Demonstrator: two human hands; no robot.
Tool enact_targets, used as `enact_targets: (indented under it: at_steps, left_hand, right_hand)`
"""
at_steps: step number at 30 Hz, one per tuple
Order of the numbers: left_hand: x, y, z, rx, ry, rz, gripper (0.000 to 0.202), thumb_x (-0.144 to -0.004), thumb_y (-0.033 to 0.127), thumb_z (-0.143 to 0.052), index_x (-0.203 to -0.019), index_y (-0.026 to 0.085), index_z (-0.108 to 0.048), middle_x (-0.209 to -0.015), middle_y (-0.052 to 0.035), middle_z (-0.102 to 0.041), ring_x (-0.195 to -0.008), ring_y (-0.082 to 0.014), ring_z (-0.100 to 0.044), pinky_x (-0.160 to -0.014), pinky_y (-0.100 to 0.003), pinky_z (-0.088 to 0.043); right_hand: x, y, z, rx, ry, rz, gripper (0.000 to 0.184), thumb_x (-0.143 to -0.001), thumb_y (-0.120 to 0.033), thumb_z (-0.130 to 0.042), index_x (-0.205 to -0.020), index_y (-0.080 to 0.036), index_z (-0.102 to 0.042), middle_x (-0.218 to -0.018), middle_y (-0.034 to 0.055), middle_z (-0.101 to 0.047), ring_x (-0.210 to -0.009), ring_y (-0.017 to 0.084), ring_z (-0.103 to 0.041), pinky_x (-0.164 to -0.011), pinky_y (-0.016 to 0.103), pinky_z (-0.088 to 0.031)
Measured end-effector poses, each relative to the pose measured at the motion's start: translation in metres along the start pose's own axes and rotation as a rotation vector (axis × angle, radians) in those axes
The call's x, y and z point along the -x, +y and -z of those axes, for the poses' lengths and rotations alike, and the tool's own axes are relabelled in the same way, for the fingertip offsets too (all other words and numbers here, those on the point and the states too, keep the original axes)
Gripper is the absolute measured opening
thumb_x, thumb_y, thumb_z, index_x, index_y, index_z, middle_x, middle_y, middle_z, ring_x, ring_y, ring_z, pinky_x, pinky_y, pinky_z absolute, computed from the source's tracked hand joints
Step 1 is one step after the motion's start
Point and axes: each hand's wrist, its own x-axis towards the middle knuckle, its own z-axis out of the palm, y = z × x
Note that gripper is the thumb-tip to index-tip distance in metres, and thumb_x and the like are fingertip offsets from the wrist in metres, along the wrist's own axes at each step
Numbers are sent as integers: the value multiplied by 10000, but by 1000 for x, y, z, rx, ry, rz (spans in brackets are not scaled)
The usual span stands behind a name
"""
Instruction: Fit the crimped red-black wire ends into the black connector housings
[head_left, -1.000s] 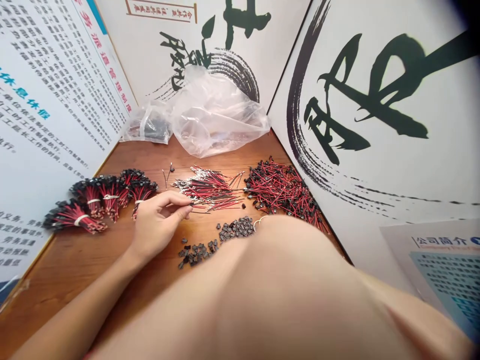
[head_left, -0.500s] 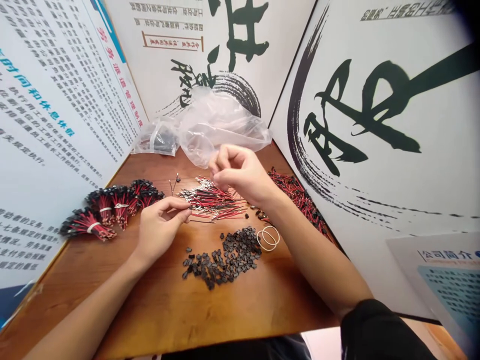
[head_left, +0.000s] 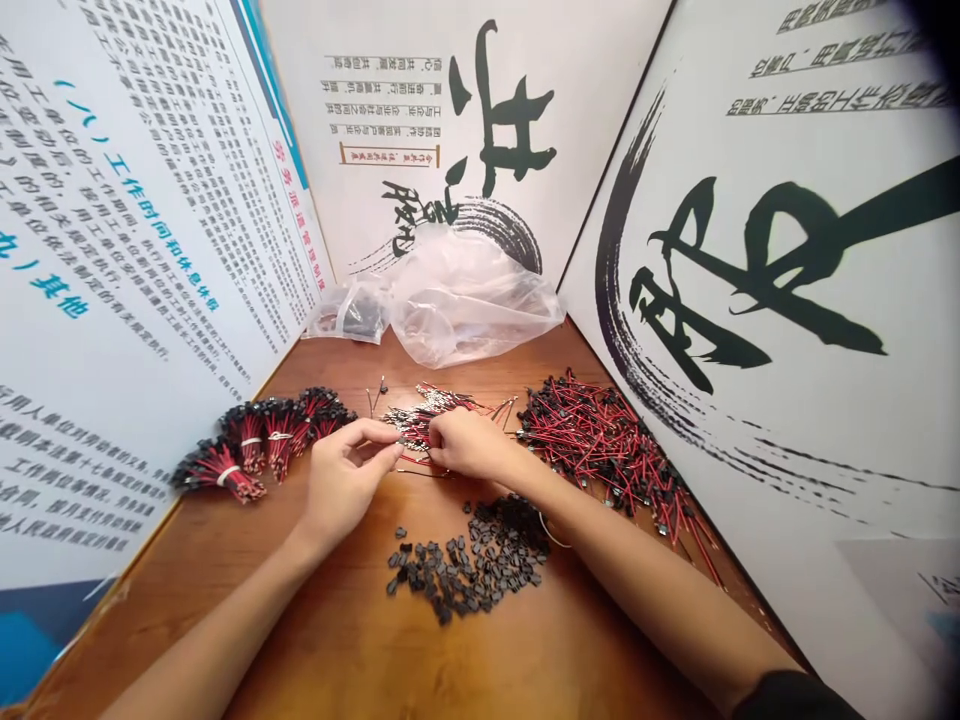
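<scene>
My left hand [head_left: 346, 478] rests on the wooden table [head_left: 322, 640], thumb and forefinger pinched on a thin red and black wire. My right hand [head_left: 466, 443] lies just to its right, fingers curled down on the loose pile of red and black wires [head_left: 431, 405]; what they grip is hidden. The two hands nearly touch. A heap of small black connector housings [head_left: 469, 555] lies in front of them.
Banded bundles of finished wires [head_left: 262, 435] lie at the left. A big pile of red and black wires with connectors [head_left: 607, 440] lies at the right. Clear plastic bags [head_left: 457, 305] sit at the back. Printed boards wall in three sides.
My right hand has come down from above the wire pile onto it, beside my left hand. The view has tilted up a little. My left hand keeps its pinch.
</scene>
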Motion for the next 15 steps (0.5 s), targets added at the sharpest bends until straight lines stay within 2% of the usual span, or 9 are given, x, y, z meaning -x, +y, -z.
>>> enact_targets:
  at_steps: [3,7,12,15]
  left_hand:
    - [0,-1,0,-1,3,-5,29,-744,169,-710,-758,158,-687,-809,-36,-690,-784,-173,-661,-741,-277,-564]
    - [-3,0,2,39,15,33,57,-736,175,-720,-775,153,-685,-787,-28,-680,-706,-154,-648,-678,-263,-557]
    - [-8,1,5,134,6,91,97,-687,163,-749,-749,142,-677,-767,-22,-665,-616,-131,-621,-607,-251,-534]
    - [-8,-2,7,189,-12,139,129,-669,172,-772,-751,139,-677,-744,-19,-661,-603,-133,-618,-592,-253,-520]
  right_hand:
    - [4,-8,-4,72,34,-15,204,-881,-198,-484,-902,-153,-682,-926,134,-711,-822,235,-651,-670,300,-418]
    - [6,-11,4,105,53,5,174,-874,-209,-504,-917,-186,-671,-943,103,-716,-844,231,-653,-671,290,-407]
    - [8,-2,21,102,69,21,151,-838,-185,-527,-823,-208,-676,-852,61,-713,-765,197,-639,-583,267,-329]
    - [11,3,31,27,116,20,140,-797,-148,-539,-748,-192,-663,-755,42,-688,-682,161,-600,-567,259,-304]
